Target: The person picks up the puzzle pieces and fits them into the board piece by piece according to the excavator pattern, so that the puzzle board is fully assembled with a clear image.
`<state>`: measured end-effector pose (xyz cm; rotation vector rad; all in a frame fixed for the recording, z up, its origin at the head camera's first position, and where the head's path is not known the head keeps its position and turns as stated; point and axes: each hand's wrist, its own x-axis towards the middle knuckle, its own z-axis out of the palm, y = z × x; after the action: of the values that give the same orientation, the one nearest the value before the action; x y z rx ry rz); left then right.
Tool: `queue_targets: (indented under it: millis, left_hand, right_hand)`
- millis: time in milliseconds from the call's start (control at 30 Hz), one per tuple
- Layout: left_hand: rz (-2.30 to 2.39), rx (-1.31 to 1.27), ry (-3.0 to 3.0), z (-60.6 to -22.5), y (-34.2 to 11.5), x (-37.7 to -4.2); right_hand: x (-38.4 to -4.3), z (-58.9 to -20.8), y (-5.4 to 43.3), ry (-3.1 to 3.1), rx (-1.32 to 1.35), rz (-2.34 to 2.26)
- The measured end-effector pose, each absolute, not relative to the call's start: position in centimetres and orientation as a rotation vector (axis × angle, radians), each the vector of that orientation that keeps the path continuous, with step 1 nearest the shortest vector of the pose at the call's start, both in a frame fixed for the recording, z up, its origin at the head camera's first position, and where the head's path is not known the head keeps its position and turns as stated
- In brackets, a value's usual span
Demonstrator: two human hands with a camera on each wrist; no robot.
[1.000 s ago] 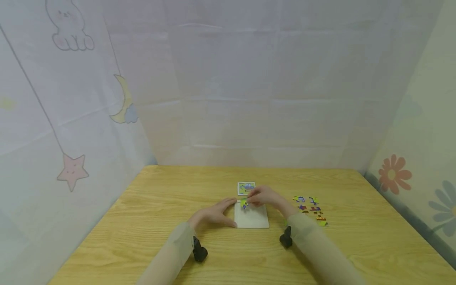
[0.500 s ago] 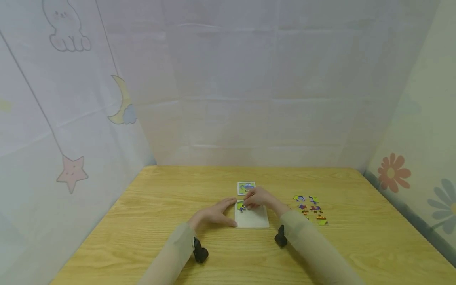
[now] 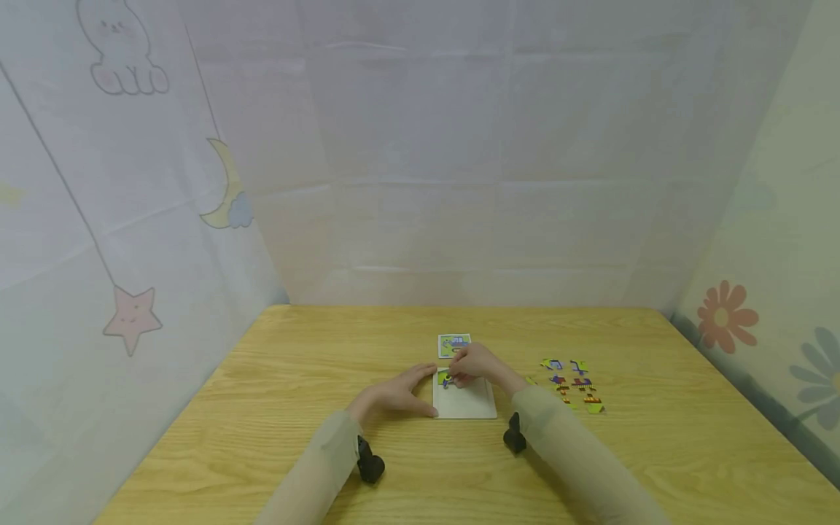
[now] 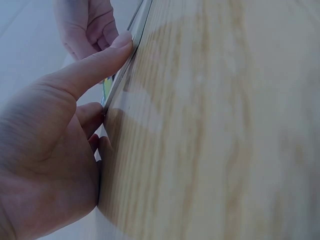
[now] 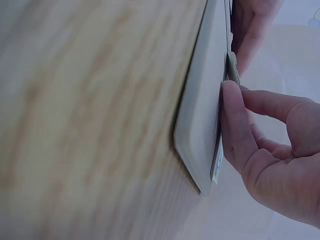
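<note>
A pale square puzzle board [image 3: 466,405] lies flat on the wooden table. My left hand [image 3: 397,392] rests along its left side, thumb at the near corner and fingertips at the far one; in the left wrist view the straight thumb touches the board's edge. Over the board's far left corner, my right hand [image 3: 477,363] pinches a green, yellow and blue jigsaw piece [image 3: 446,379] between thumb and fingers. The right wrist view catches that piece [image 5: 233,67] edge-on, tilted against the board. Part of it is hidden by my fingers.
Just beyond the board lies a small picture card [image 3: 454,343] with a vehicle on it. Several loose jigsaw pieces [image 3: 580,383] are spread on the table to the right. A patterned cloth [image 3: 420,219] hangs behind the table.
My right hand has carried the jigsaw piece slightly left and down to the board's far left corner, then stays about there. My left hand has not visibly moved.
</note>
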<state>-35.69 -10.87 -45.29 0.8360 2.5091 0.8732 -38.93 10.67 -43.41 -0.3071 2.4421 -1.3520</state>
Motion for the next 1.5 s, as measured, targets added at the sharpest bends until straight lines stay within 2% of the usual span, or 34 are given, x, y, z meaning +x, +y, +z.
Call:
queue_targets:
  millis: [1000,1500]
  left_hand:
    - [0.85,0.822,2.52,-45.0,-10.8,-35.6]
    - [0.86,0.825,2.499,-45.3,-10.8,-35.8]
  right_hand:
    - [-39.0,-43.6,10.6,2.446,-0.276,-1.361]
    - [-38.6,-43.1,12.5,2.507,-0.521,-1.324]
